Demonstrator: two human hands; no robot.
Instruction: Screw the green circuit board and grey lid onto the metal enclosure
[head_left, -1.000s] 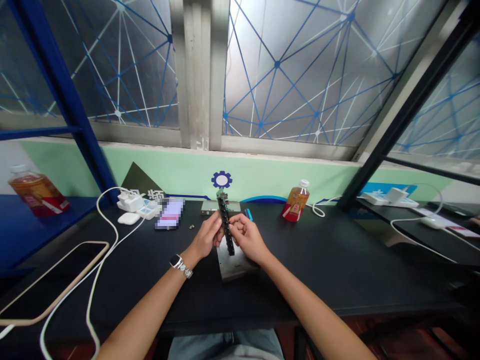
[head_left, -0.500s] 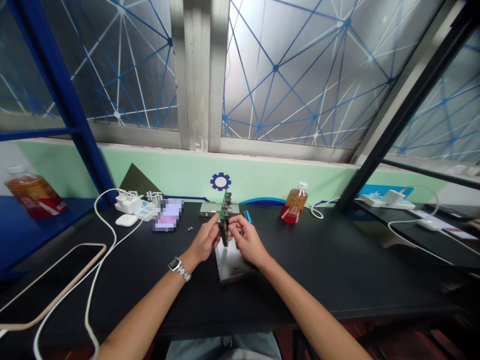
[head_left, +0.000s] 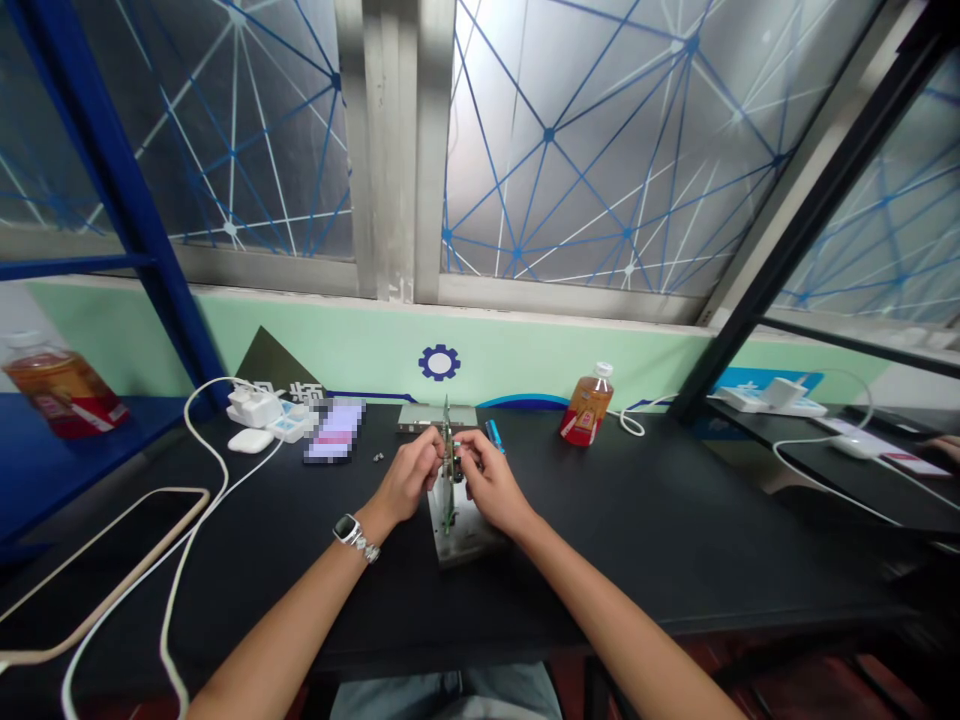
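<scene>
A green circuit board [head_left: 448,495] stands on edge between my hands, seen almost edge-on. My left hand [head_left: 410,472] pinches it from the left, its wrist carrying a watch. On the other side the fingers of my right hand [head_left: 491,478] close on the board near some dark components. Below it lies a flat grey metal casing [head_left: 461,540] on the black table. Behind the hands rests a second metal piece [head_left: 420,416], partly covered by them. A blue pen-like object [head_left: 495,436] is just beyond my right hand. Small metal bits, perhaps screws [head_left: 379,457], lie to the left.
A drink bottle [head_left: 587,405] stands at the back right. Toward the left are a phone [head_left: 335,430], a power strip with chargers [head_left: 259,408], white cables [head_left: 184,560] and a tablet-like device [head_left: 90,570]. A person's hand [head_left: 946,450] shows at the far right.
The circuit board has been turned between my hands: the black slotted connector that faced me at its lower end is out of sight, and green board now reaches lower.
</scene>
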